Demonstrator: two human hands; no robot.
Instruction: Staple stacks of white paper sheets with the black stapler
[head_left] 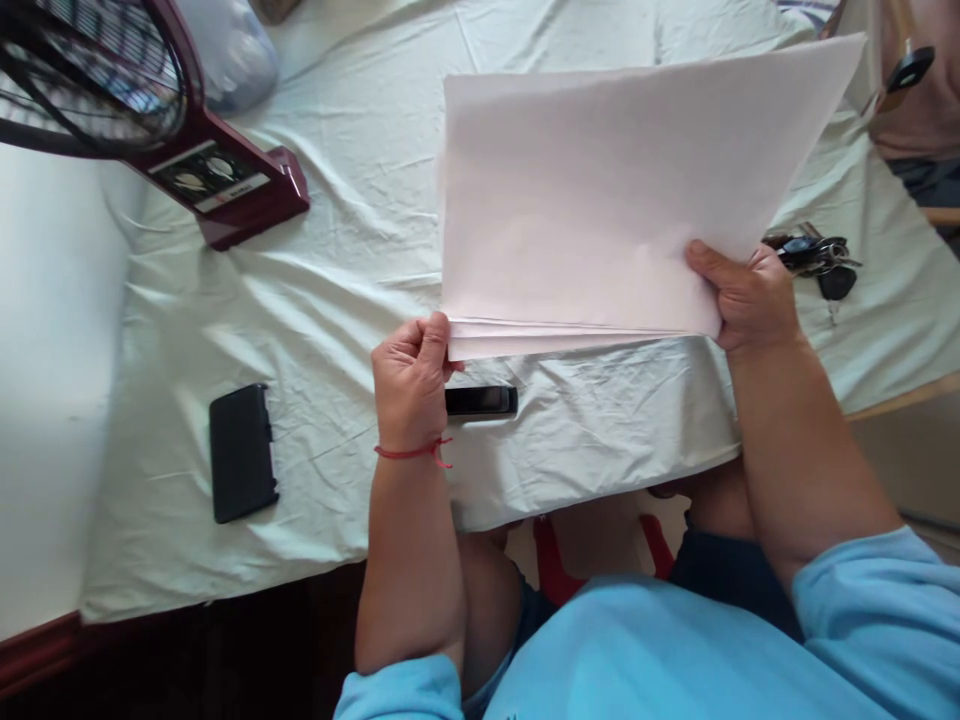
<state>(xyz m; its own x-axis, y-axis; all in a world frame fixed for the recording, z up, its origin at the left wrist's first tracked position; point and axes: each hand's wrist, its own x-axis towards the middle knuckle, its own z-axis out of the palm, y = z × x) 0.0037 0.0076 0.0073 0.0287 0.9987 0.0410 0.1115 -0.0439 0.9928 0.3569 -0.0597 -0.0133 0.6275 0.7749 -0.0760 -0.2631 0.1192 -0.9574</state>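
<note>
Several large white sheets of paper [600, 200] are held up over the cloth-covered table, their lower edges slightly fanned at the left. My left hand [414, 365], with a red string around its wrist, pinches the sheets at their lower left corner. At the lower right, my right hand [750, 290] grips the stack with its thumb on top and its fingers hidden beneath. Just under my left hand lies a small black device [481, 402], partly covered by that hand. A bunch of keys [817, 258] rests on the cloth beyond my right hand.
A black rectangular case or phone [241, 455] lies on the pale tablecloth [322, 430] at left. Farther back stands a dark red fan-like appliance [247, 190], with a translucent plastic bag [229, 55] behind it. The table's front edge runs close to my lap.
</note>
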